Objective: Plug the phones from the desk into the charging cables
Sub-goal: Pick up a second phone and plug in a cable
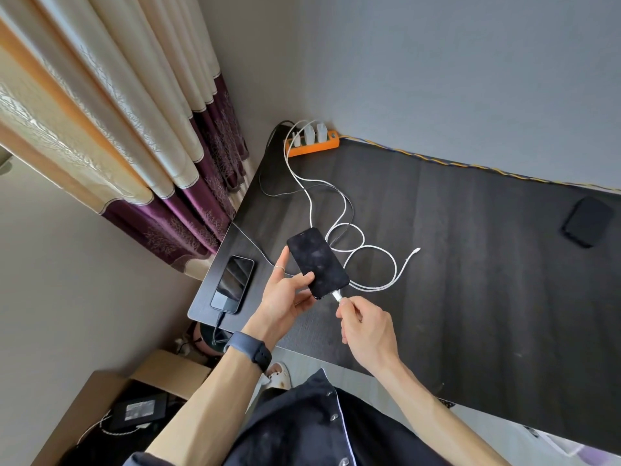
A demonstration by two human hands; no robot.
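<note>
My left hand (285,297) holds a black phone (317,262) screen up above the dark desk (470,264). My right hand (366,326) pinches the white connector (337,295) of a charging cable right at the phone's bottom edge. That white cable (369,287) loops back over the desk. A second white cable lies loose, its free plug (416,250) on the desk to the right. Another phone (233,284) lies at the desk's left corner with a dark cable in its bottom end. A third dark phone (588,227) lies face down at the far right.
An orange power strip (312,142) with white chargers sits at the desk's back corner against the wall. Curtains (134,136) hang to the left. A cardboard box (111,415) with a black adapter stands on the floor below left.
</note>
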